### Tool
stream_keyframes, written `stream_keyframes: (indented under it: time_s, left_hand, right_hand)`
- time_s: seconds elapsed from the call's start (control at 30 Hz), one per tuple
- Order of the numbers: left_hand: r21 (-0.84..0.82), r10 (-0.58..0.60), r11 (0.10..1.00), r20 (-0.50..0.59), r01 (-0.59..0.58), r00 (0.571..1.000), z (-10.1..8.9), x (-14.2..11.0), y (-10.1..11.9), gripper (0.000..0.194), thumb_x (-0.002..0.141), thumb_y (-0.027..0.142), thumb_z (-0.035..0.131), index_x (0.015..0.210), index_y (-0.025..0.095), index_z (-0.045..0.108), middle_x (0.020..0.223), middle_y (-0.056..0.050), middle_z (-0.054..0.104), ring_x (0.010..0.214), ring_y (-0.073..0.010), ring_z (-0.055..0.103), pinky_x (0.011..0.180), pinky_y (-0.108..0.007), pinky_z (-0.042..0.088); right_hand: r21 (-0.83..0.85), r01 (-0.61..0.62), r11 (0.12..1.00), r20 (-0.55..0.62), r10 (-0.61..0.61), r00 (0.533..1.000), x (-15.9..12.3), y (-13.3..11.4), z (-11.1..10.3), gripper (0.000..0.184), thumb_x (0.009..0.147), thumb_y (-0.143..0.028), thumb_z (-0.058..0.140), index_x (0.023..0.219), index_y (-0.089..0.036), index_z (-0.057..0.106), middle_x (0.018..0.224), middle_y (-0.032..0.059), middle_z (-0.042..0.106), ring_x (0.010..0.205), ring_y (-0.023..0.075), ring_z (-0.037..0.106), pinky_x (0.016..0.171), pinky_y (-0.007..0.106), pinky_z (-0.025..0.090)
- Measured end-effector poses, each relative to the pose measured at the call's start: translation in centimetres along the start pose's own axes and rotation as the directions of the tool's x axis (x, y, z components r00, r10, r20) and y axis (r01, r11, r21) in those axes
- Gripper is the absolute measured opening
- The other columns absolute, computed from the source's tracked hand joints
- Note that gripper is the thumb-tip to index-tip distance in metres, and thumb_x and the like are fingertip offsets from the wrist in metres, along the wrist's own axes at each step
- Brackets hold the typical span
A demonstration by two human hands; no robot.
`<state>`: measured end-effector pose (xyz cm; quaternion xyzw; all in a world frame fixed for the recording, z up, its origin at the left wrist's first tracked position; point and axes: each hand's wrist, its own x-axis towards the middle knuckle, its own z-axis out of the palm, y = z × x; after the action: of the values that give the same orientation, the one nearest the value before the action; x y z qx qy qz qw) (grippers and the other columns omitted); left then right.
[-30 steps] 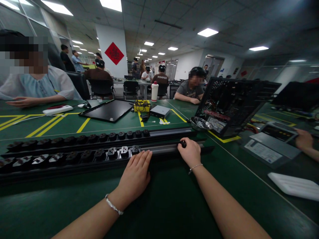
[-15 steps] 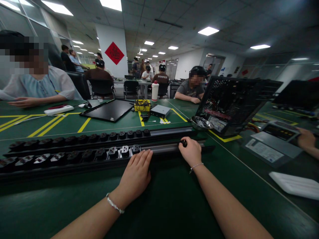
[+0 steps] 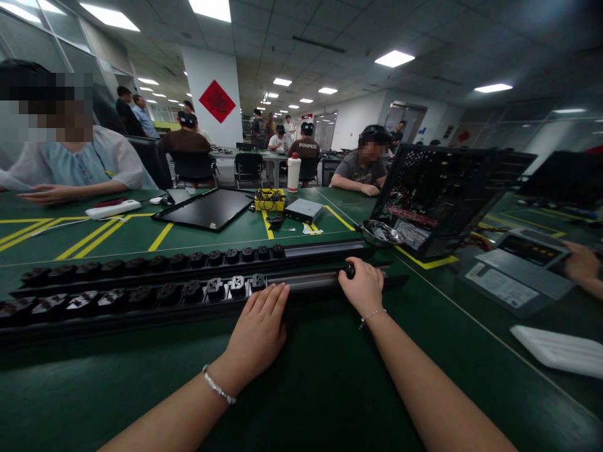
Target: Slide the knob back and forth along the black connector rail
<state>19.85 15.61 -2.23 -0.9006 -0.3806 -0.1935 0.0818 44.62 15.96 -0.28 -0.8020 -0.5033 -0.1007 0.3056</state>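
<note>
Two long black rails lie side by side across the table, each carrying a row of black socket-like modules. My left hand (image 3: 257, 326) rests flat on the near rail (image 3: 311, 282), fingers stretched out and close together beside the last module (image 3: 259, 282) in the row. Farther right, the fingers of my right hand (image 3: 362, 285) are closed around a small black part (image 3: 349, 270) at the same rail's bare channel. Most of that part is hidden by the hand. Just behind, the far rail (image 3: 325, 248) also has modules on its left portion and a bare strip at right.
An open computer case (image 3: 447, 194) stands at right beside a metal bowl (image 3: 380, 232). A power supply (image 3: 513, 270) lies nearer, with another person's hand (image 3: 581, 260) on it. A black panel (image 3: 207, 208), yellow box (image 3: 269, 199) and drive (image 3: 304, 210) lie behind the rails. Co-workers sit around.
</note>
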Motion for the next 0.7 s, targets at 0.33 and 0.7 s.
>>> stream_keyframes:
  time_s: [0.33,0.7]
  left_hand:
    - [-0.001,0.004,1.000,-0.001,-0.004,1.000,-0.13,-0.02,0.02,0.063,0.078,0.018,0.044,0.140,0.016,0.029,0.141,-0.008,0.043,0.128,-0.0236,0.038,0.107,-0.042,0.031]
    - [-0.016,-0.004,1.000,0.008,0.004,1.000,0.04,-0.10,0.01,0.065,0.078,0.018,0.044,0.141,0.017,0.027,0.142,-0.007,0.042,0.129,-0.0235,0.037,0.107,-0.043,0.030]
  right_hand:
    - [-0.011,-0.008,1.000,0.004,0.008,1.000,0.12,0.26,0.17,0.030,0.076,-0.029,0.048,0.103,-0.021,0.057,0.101,0.0068,0.063,0.102,0.0239,0.052,0.099,0.044,0.025]
    - [-0.007,-0.015,1.000,0.021,0.016,1.000,0.04,-0.02,-0.24,0.028,0.078,-0.026,0.045,0.103,-0.022,0.057,0.102,0.0065,0.063,0.104,0.0239,0.052,0.100,0.044,0.026]
